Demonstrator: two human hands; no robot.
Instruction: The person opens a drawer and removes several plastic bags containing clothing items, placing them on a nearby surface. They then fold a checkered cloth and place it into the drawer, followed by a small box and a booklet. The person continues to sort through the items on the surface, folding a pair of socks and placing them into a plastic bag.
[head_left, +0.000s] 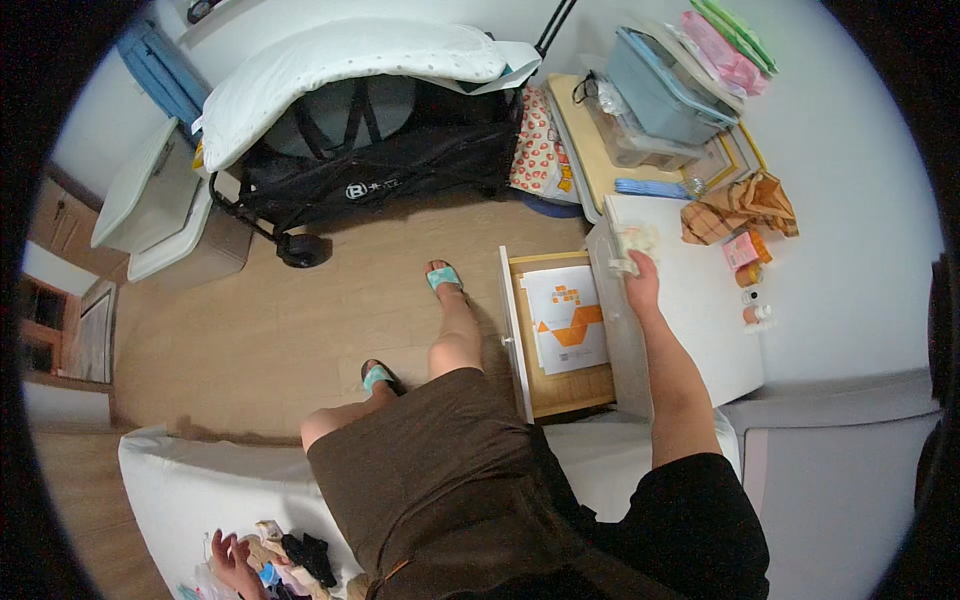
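Note:
My right hand (643, 289) grips a crumpled pale cloth (637, 241) on the white top of a low cabinet (701, 337), near its left edge. Below that edge a drawer (570, 401) is pulled out. Papers with an orange print (568, 322) lie flat in it. At the lower left, my left hand (234, 566) is raised with its fingers apart, holding nothing that I can see. Close beside it, on the white bed cover (217, 480), is a heap of small garments (307, 559), perhaps socks, in black, beige and blue.
Small bottles and boxes (746, 255) and a brown paper bag (739, 210) line the cabinet's wall side. Beyond stand a blue plastic bin (660, 90) and a black folding wagon (375, 165) carrying a white cushion (360, 56). Lidded storage boxes (180, 217) sit at left.

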